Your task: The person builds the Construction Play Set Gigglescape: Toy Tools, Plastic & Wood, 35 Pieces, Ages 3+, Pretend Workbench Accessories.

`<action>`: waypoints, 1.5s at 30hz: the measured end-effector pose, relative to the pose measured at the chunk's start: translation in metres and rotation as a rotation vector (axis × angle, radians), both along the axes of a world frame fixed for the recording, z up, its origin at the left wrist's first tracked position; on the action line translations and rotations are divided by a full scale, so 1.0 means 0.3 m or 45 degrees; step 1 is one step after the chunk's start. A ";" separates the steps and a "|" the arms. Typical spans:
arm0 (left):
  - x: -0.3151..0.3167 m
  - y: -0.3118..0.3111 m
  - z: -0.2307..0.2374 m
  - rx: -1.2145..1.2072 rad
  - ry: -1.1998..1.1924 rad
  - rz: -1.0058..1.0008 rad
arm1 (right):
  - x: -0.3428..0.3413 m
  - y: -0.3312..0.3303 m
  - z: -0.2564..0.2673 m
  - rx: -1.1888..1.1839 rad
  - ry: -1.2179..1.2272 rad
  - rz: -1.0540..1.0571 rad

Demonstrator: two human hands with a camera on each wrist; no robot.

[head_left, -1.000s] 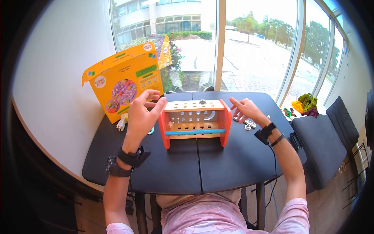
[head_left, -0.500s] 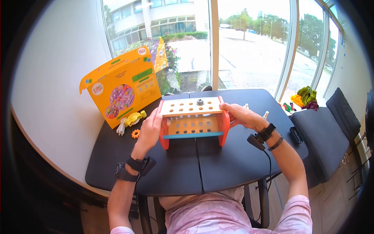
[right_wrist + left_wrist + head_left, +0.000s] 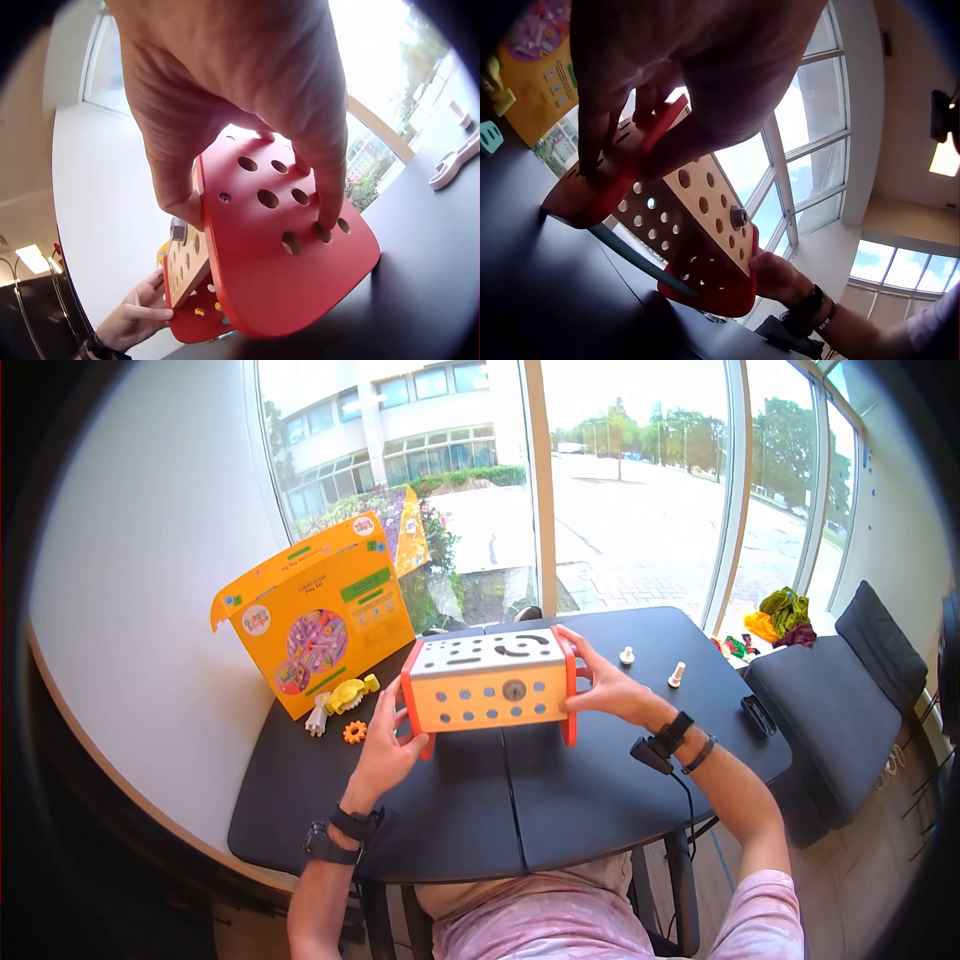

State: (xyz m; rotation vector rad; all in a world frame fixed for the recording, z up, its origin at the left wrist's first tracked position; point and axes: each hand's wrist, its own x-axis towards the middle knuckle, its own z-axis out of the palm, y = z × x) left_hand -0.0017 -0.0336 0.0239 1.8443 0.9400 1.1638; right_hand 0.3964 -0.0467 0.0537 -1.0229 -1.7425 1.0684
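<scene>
A wooden toy workbench (image 3: 455,704) is tipped toward me over the table, its holed wooden top facing me and its grey slotted panel (image 3: 470,656) facing up. My left hand (image 3: 388,745) grips its left red side panel (image 3: 581,201), with fingers over the outside and thumb at the near edge. At the other end my right hand (image 3: 612,685) holds the right red side panel (image 3: 259,281), fingertips spread over its holes. A grey bolt (image 3: 514,690) sits in one hole of the wooden top. In the left wrist view a blue rod (image 3: 641,259) runs between the side panels.
On the left of the black table (image 3: 450,815) stands a yellow cardboard box (image 3: 300,605), with a yellow toy piece (image 3: 348,694), a white piece (image 3: 317,717) and an orange gear (image 3: 354,732) before it. Two white bolts (image 3: 677,676) and a toy wrench (image 3: 454,161) lie on the right.
Both hands came in from beside the toy workbench and took hold of its side panels. The workbench has tipped toward me, so the grey panel now faces up.
</scene>
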 end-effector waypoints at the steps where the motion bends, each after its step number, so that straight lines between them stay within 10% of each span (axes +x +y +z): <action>1: -0.001 0.000 -0.012 0.022 0.031 0.024 | -0.004 0.003 -0.014 0.046 -0.030 0.012; 45: -0.015 -0.064 0.028 0.219 0.304 0.165 | 0.006 -0.009 -0.041 0.167 -0.441 -0.026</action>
